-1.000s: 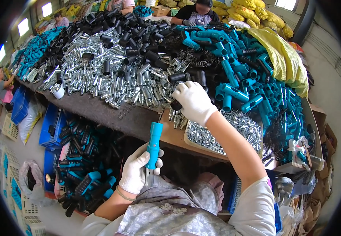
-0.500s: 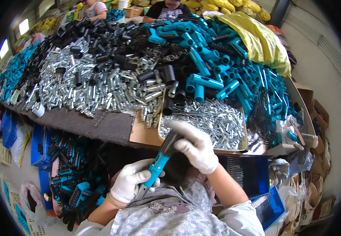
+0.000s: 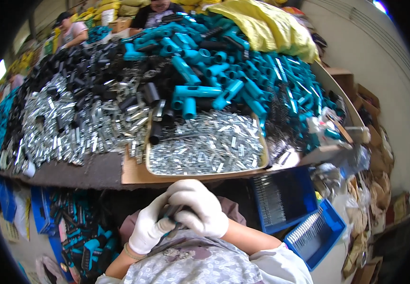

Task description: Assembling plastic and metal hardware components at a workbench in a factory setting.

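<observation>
Both white-gloved hands are closed together in front of my apron, around a teal-and-black tool body [image 3: 171, 231]. Only small dark and teal bits of it show between the fingers. My left hand [image 3: 150, 225] grips it from the left and below. Over its upper end wraps my right hand [image 3: 198, 208], fingers curled and touching the left glove. Just beyond the hands, a shallow tray [image 3: 149, 166] of small shiny metal pieces [image 3: 205, 146] sits at the table's near edge.
Teal tool bodies [image 3: 198, 91] are heaped behind the tray, with metal fittings [image 3: 96, 130] and black sleeves [image 3: 151, 93] to the left. A yellow sack [image 3: 271, 28] covers the far right. Blue bins [image 3: 292, 220] stand at lower right. Two people work across the table.
My right hand has come down to the left hand and now covers most of the tool body. My view has swung right, so the table appears shifted left.
</observation>
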Tool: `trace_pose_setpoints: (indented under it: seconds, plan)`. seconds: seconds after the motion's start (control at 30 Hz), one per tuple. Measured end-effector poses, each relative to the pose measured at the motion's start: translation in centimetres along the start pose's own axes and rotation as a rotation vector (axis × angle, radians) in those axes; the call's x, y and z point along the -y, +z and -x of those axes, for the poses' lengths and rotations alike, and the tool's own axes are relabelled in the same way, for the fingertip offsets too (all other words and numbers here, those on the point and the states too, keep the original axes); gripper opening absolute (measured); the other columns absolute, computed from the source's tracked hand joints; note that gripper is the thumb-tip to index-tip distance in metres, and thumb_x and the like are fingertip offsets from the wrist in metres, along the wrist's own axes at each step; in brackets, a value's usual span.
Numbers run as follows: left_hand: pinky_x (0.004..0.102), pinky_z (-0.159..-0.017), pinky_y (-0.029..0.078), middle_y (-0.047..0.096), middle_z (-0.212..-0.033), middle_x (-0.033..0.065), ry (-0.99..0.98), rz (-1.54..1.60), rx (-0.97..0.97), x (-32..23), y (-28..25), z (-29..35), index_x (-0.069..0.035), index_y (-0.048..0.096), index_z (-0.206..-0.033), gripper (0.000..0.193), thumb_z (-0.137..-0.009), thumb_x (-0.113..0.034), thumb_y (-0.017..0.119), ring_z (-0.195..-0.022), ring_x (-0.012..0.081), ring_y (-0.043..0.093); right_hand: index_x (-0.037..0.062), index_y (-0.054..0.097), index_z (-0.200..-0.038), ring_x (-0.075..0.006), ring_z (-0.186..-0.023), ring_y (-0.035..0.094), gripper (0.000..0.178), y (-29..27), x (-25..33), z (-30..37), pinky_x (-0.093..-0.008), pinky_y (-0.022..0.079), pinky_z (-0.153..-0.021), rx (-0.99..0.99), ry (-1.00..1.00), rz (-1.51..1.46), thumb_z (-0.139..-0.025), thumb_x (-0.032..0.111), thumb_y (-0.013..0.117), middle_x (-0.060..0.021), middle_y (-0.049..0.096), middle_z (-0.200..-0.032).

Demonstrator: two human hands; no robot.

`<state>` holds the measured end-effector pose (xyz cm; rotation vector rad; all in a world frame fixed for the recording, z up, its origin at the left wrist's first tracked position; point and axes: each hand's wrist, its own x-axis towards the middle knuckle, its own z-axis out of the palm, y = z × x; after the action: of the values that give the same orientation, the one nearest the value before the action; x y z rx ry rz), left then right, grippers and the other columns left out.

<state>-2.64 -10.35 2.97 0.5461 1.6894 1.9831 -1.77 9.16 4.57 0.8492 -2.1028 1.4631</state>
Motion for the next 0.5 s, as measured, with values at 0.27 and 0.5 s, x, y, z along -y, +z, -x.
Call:
trace_pose_setpoints:
  seconds: [0.27,0.5]
  plan:
    - [0.0296,-0.084,0.052,0.072,-0.101,0.0124,0.049,-0.431,0.092,-2.3,2.2,-1.6,0.004,0.060,-0.125,0.073,-0.082,-0.052,0.078,-0.093,0.0155,0.069,0.0012,0.068,-0.100,-0.0280,-0.091,0.065,0.021,-9.5,0.4,3.0,-0.0375,0.052,-0.084,-0.346,0.165,0.401,-0.080,-0.002,0.062,-0.0122,0.068,-0.098]
    - [0.0285,-0.082,0.052,0.072,-0.096,0.0103,-0.004,-0.465,0.093,-1.3,3.1,-1.3,0.003,0.061,-0.125,0.080,-0.078,-0.060,0.077,-0.087,0.0127,0.066,0.0069,0.067,-0.091,-0.0327,-0.083,0.064,0.013,-21.6,-5.9,12.8,-0.0382,0.052,-0.074,-0.624,0.519,1.174,-0.080,-0.001,0.066,-0.0125,0.063,-0.086]
